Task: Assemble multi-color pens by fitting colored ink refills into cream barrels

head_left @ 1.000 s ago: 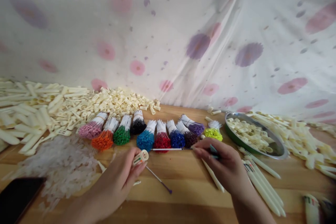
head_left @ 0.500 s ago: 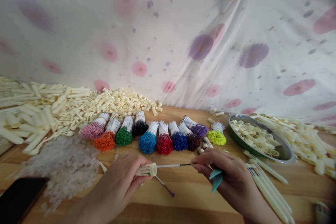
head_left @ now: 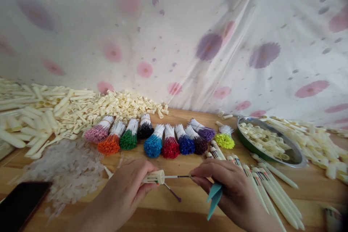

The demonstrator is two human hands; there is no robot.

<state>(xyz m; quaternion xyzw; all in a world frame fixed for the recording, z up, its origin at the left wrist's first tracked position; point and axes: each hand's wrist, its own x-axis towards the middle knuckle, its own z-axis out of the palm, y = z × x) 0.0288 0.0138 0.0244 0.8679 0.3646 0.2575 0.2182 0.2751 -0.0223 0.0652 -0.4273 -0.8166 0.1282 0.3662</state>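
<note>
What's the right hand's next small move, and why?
Probably push the thin rod left into the slotted holder: the left hand holds it with its open mouth at the rod's white shaft, and the right hand pinches the rod's dark end.

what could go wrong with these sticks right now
The thin stick, pinched by its dark end in the right hand, might bend or miss if pushed crookedly at the slotted tube in the left hand.

The teal pointed tool tucked in the right hand could slip out.

The loose purple-tipped stick on the table might get knocked.
</note>
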